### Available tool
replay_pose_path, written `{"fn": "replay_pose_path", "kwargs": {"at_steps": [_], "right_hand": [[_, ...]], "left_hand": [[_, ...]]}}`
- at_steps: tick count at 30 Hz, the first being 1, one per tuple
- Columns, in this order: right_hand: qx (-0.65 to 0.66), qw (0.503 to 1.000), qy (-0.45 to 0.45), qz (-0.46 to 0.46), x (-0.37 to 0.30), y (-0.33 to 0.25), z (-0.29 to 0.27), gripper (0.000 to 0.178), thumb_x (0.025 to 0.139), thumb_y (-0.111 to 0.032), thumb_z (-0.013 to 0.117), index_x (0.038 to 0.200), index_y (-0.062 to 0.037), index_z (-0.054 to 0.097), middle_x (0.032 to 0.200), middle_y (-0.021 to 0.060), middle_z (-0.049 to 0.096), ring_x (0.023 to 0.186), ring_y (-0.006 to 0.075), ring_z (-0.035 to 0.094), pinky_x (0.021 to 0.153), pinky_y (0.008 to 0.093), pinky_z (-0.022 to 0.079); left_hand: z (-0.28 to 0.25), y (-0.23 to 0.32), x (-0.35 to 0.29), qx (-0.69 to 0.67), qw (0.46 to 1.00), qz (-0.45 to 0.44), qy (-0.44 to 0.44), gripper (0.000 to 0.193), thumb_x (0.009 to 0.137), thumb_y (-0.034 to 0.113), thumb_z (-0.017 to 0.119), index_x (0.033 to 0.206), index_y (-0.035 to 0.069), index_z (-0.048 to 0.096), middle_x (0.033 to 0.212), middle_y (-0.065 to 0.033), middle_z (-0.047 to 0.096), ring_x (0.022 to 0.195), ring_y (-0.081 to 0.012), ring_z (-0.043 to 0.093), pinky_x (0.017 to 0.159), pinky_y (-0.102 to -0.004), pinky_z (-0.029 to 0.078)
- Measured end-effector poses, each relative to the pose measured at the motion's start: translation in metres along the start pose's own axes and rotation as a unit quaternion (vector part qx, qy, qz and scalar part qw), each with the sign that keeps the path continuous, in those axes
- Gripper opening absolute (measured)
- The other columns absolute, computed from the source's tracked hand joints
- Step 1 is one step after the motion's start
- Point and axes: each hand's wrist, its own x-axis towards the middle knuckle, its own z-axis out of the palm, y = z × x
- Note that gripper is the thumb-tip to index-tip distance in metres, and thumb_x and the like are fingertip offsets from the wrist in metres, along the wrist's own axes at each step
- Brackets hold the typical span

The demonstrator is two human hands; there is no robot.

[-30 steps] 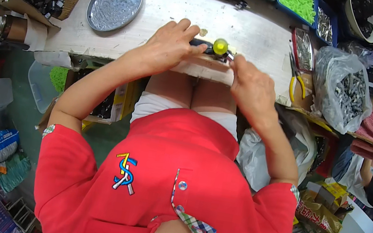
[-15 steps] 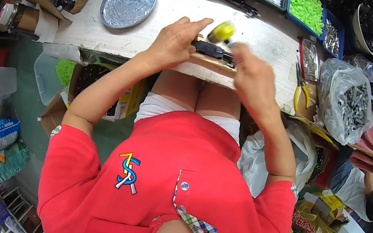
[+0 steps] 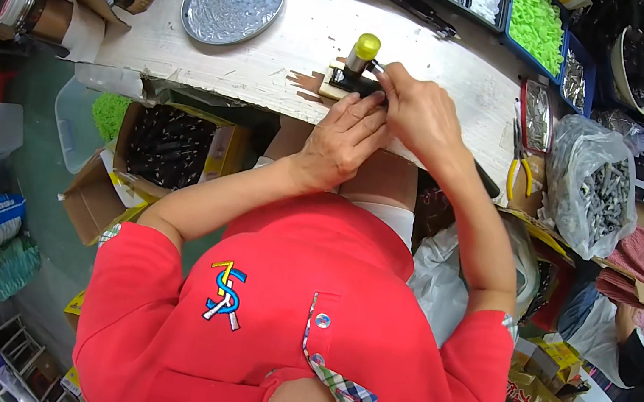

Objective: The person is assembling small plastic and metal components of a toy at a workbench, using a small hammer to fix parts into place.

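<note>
In my right hand (image 3: 422,114) is a small mallet (image 3: 362,55) with a yellow striking face and a metal-coloured head. Its head stands upright over a black part (image 3: 350,82), touching it or just above. That part, seemingly plastic, lies on a pale wooden block (image 3: 329,90) near the table's front edge. My left hand (image 3: 343,140) reaches up from below, its fingers bent onto the near right end of the black part. Both hands are close together, so much of the part is hidden under the mallet and my fingers.
A round metal dish (image 3: 234,3) of small clear pieces stands left on the white table (image 3: 301,25). Trays of white and green pieces (image 3: 535,28) line the back. Yellow-handled pliers (image 3: 522,163) and a plastic bag of grey parts (image 3: 595,189) are at the right.
The mallet, blurred and in motion before, is now upright over the black part. My left hand has moved right and down from the part's left end to its near right side.
</note>
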Motion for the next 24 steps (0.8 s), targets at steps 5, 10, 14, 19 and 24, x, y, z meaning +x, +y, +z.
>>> {"fn": "replay_pose_path", "kwargs": {"at_steps": [5,10,14,19,24], "right_hand": [[0.168,0.979,0.115,0.008,0.003,-0.011,-0.013,0.017,0.084,-0.021,0.046,0.088,-0.0077,0.055,0.064,0.0215,0.057,0.064,0.0401,0.057,0.057,0.0483,0.043],[0.011,1.000,0.010,0.014,0.004,0.002,-0.007,0.018,0.084,-0.023,0.047,0.087,-0.0066,0.052,0.065,0.0217,0.058,0.065,0.0400,0.057,0.059,0.0480,0.043],[-0.027,0.980,0.177,0.084,-0.028,0.048,-0.017,0.014,0.088,-0.021,0.044,0.088,-0.0091,0.052,0.068,0.0142,0.060,0.062,0.0354,0.057,0.053,0.0456,0.042],[-0.134,0.954,0.246,0.103,-0.064,0.114,0.003,0.016,0.087,-0.023,0.048,0.093,-0.0096,0.054,0.068,0.0127,0.057,0.059,0.0328,0.055,0.051,0.0443,0.041],[-0.126,0.950,0.285,0.003,-0.022,0.125,-0.026,0.016,0.077,-0.008,0.056,0.093,-0.0105,0.059,0.088,0.0060,0.057,0.083,0.0252,0.052,0.068,0.0368,0.038]], "left_hand": [[-0.001,-0.007,-0.004,0.005,1.000,0.021,-0.004,0.028,0.071,0.006,0.050,0.098,0.000,0.059,0.109,-0.0141,0.054,0.113,-0.0291,0.046,0.094,-0.0423,0.034],[-0.012,-0.018,0.006,-0.064,0.997,0.035,-0.002,0.028,0.068,0.003,0.054,0.096,0.003,0.059,0.108,-0.0116,0.055,0.107,-0.0271,0.050,0.087,-0.0396,0.037],[-0.022,-0.044,0.030,-0.026,0.999,-0.021,-0.027,0.031,0.067,0.003,0.057,0.098,0.007,0.058,0.098,-0.0099,0.055,0.092,-0.0254,0.051,0.077,-0.0366,0.036],[-0.026,-0.074,0.049,-0.182,0.977,0.067,-0.088,0.034,0.065,0.001,0.064,0.097,0.005,0.057,0.088,-0.0087,0.054,0.080,-0.0255,0.050,0.070,-0.0353,0.037],[-0.010,-0.098,0.090,-0.083,0.988,0.115,-0.052,0.021,0.066,0.006,0.063,0.087,0.006,0.059,0.084,-0.0069,0.053,0.079,-0.0239,0.049,0.071,-0.0348,0.036]]}}
